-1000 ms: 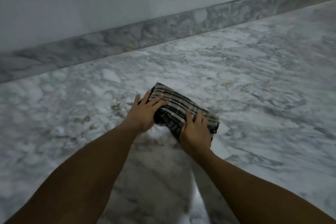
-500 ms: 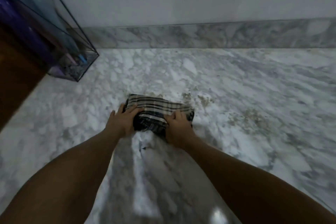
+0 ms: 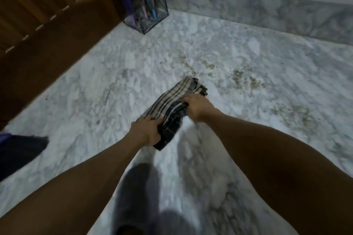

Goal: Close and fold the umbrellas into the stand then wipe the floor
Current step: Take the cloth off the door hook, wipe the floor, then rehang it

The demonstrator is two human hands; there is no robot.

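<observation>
Both bare forearms reach forward and down, side by side. The left hand (image 3: 146, 132) has its fingers (image 3: 152, 120) curled in a grip, knuckles up. The right hand (image 3: 198, 108), farther forward, likewise has its fingers (image 3: 188, 99) curled tight.

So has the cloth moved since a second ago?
Yes. The checked cloth crossed the brown stains: it lay right of them, and now lies left, on the umbrella stand side.
</observation>
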